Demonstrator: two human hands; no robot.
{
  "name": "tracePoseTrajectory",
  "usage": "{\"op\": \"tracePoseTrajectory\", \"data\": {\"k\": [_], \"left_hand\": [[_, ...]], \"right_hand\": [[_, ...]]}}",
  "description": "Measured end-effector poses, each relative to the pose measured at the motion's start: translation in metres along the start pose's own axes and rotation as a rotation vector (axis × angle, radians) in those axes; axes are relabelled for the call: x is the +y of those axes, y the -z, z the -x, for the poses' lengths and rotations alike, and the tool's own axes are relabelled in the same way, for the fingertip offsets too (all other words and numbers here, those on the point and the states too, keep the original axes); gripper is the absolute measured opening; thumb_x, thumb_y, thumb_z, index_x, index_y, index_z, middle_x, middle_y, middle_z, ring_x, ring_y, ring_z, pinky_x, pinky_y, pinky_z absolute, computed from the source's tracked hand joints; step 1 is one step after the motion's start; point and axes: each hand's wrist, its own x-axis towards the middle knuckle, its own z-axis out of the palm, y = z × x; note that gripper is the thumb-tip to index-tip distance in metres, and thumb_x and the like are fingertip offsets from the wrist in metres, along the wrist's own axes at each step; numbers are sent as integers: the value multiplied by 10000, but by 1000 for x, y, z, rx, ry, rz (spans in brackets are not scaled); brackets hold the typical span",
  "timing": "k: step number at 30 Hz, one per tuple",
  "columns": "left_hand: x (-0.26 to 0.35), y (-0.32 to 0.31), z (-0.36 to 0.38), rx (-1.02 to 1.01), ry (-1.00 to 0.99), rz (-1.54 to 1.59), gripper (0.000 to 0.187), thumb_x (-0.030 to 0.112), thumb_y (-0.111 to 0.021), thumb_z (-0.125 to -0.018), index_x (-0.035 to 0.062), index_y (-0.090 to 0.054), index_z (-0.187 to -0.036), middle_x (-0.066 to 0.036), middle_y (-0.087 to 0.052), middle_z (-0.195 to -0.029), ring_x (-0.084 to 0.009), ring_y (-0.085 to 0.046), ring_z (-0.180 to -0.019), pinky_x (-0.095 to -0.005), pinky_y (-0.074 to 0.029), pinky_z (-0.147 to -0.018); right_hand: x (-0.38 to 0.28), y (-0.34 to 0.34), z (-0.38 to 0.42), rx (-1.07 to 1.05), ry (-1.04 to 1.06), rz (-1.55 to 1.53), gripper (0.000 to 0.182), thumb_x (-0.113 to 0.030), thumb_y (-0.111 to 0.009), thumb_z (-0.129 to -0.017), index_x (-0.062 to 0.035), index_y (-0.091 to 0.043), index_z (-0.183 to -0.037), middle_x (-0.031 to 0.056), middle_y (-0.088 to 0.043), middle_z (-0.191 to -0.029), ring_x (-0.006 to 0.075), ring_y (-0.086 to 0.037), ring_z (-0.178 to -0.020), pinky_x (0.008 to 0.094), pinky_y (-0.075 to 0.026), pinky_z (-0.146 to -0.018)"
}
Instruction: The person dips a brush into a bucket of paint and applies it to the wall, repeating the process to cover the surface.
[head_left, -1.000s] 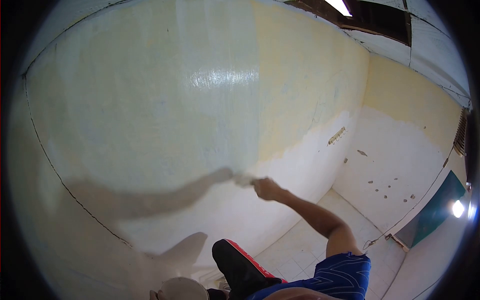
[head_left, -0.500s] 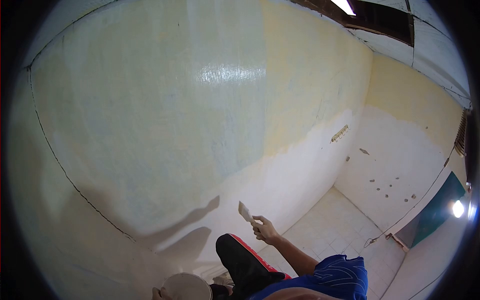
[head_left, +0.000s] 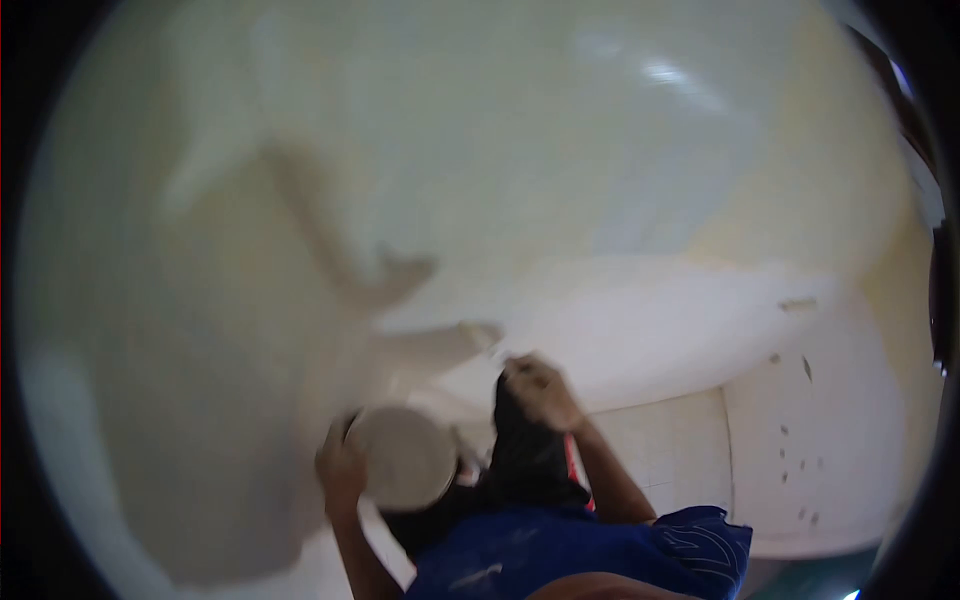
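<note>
The picture is blurred by motion. My left hand (head_left: 341,468) grips the rim of a round container of pale paste (head_left: 402,458), held up in front of my body. My right hand (head_left: 541,391) is closed on a small putty knife (head_left: 487,338) whose blade points up and left, close to the wall (head_left: 520,150). The knife hangs above and to the right of the container. Below both hands I see my black trouser leg with a red stripe (head_left: 530,460) and my blue shirt (head_left: 580,550).
The wall is pale green and yellow above, white below, and carries the shadows of my arms. A white side wall with dark spots (head_left: 800,440) stands at the right. White floor tiles (head_left: 670,450) lie below it.
My view swung left and down. The right hand with the knife left the wall and came in toward the container. The left hand lifted the container higher into view.
</note>
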Motion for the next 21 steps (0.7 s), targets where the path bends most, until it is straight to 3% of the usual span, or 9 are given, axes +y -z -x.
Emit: {"op": "tracePoseTrajectory", "data": {"k": [3,5,6,8,9,12,15,19,21], "left_hand": [[3,-1,2,83,-61,26,319,305,-534,-999,101,-644,-1219,-251,-696,-1003,-494,-641,-933,-556,-518,-810],[-4,-4,5,90,-26,-12,288,319,-556,-990,57,-623,-1088,-273,-670,-897,-504,-631,-848,-585,-485,-740],[-1,-1,5,74,4,-25,282,319,-560,-988,42,-609,-1020,-276,-659,-870,-507,-625,-826,-594,-469,-719],[-1,0,9,70,14,-7,284,298,-553,-998,25,-556,-922,-254,-623,-796,-493,-600,-788,-529,-450,-682],[-1,0,12,65,45,-18,284,298,-553,-998,25,-556,-922,-254,-623,-796,-493,-600,-788,-529,-450,-682],[-2,6,12,58,75,33,290,302,-563,-989,33,-535,-884,-246,-618,-760,-486,-608,-770,-568,-442,-682],[-10,8,15,63,52,13,308,312,-561,-998,18,-563,-905,-239,-614,-738,-450,-613,-715,-509,-448,-657],[-2,13,11,41,56,-5,305,311,-560,-1000,23,-564,-898,-240,-608,-727,-450,-604,-706,-508,-448,-656],[0,14,12,35,66,-3,306,311,-560,-1001,25,-562,-891,-238,-605,-724,-449,-602,-705,-510,-447,-658]], "right_hand": [[-40,-14,-4,-111,-10,99,278,-119,-656,-990,-35,-620,-1253,-53,-565,-773,16,-462,-546,203,-363,-456],[-47,-15,-7,-236,74,307,324,-80,-638,-991,-29,-620,-1310,-38,-599,-847,25,-445,-684,206,-374,-598],[-39,-21,-10,-239,210,318,346,-82,-677,-945,-35,-662,-1287,-35,-540,-761,50,-436,-662,235,-363,-595],[-67,-26,-6,-388,55,471,381,-73,-676,-921,-30,-660,-1300,14,-622,-797,86,-483,-699,245,-406,-651],[-71,-32,-6,-440,76,502,427,-43,-670,-887,-32,-654,-1313,92,-717,-883,153,-614,-748,279,-472,-711],[-71,-55,-7,-604,319,581,408,-73,-662,-880,-51,-667,-1287,161,-741,-963,265,-707,-834,367,-532,-760],[-67,-84,-5,-734,357,790,379,-57,-643,-861,-73,-698,-1236,173,-737,-952,346,-694,-870,430,-536,-769],[-64,-126,-8,-901,274,1137,256,-121,-612,-890,-104,-735,-1114,163,-739,-956,338,-714,-936,462,-561,-820],[-44,-140,-14,-1029,390,1275,221,-89,-620,-872,-93,-752,-1049,156,-740,-936,320,-723,-931,442,-578,-819]]}}
